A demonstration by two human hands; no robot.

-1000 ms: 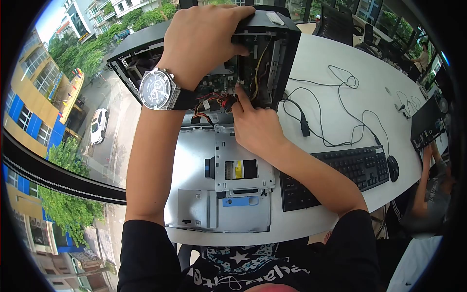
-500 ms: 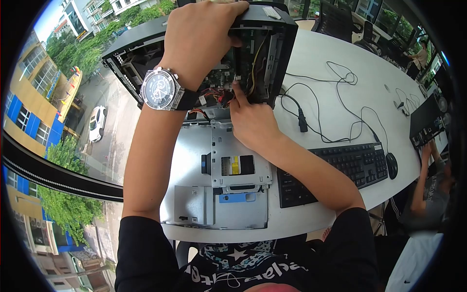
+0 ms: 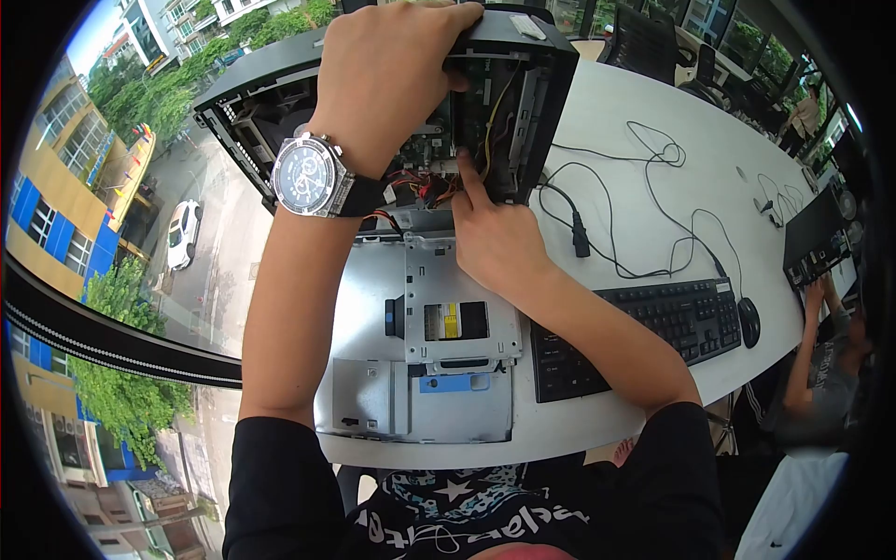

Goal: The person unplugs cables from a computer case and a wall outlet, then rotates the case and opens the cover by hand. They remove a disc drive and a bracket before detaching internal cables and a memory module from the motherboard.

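Black computer case stands open on edge, coloured wires exposed.

Black computer case, silver drive bracket, perhaps red-yellow wires.

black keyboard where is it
In the head view the black keyboard lies on the white table, between the silver metal drive bracket and the black mouse.

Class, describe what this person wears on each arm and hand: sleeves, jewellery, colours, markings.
The left hand and right hand are bare, with no gloves. The left wrist carries a large round watch with a dark dial, silver bezel and black strap. The right wrist has nothing on it. Both forearms are uncovered up to short black sleeves.
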